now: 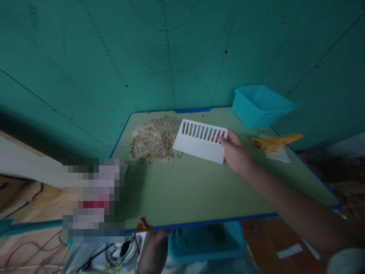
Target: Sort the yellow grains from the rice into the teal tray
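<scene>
My right hand [236,152] grips the slotted right end of a white plastic scraper [199,148], tilted over the pale green tabletop [199,190]. Left of the scraper lies a spread pile of white grains mixed with yellow-brown kernels [155,139], and the scraper's left end overlaps it in view. My left hand [158,236] is at the table's front edge, mostly below it, with its fingers largely hidden. Close by, a small orange-brown piece [143,224] hangs over that edge; I cannot tell whether the hand touches it.
A turquoise bin [256,114] stands at the back right. In front of it lie an orange cloth-like piece [273,142] and a clear plastic bag [281,155]. Below the table's front edge is a blue tub [207,257]. Cables lie at lower left. A green wall rises behind.
</scene>
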`<state>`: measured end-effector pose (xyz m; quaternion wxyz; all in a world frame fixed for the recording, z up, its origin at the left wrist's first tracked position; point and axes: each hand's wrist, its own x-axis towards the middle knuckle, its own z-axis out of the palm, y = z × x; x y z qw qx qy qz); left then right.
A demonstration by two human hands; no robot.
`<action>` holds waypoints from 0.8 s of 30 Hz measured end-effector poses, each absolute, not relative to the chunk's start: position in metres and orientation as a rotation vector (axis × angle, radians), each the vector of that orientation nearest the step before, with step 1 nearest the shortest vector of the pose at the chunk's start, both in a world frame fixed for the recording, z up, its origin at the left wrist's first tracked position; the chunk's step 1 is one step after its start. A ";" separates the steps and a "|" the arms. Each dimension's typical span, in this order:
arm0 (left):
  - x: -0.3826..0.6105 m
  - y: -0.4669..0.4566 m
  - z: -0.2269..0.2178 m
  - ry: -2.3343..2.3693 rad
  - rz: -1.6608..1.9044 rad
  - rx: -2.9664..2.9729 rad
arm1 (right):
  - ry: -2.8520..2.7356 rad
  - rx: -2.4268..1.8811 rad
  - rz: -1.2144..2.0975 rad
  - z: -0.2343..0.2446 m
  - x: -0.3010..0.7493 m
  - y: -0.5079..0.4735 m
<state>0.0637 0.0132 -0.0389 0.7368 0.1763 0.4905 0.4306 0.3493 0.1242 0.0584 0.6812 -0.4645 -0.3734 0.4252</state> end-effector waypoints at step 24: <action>0.057 0.014 -0.021 1.047 0.969 0.447 | -1.065 -0.805 1.086 0.091 0.312 0.165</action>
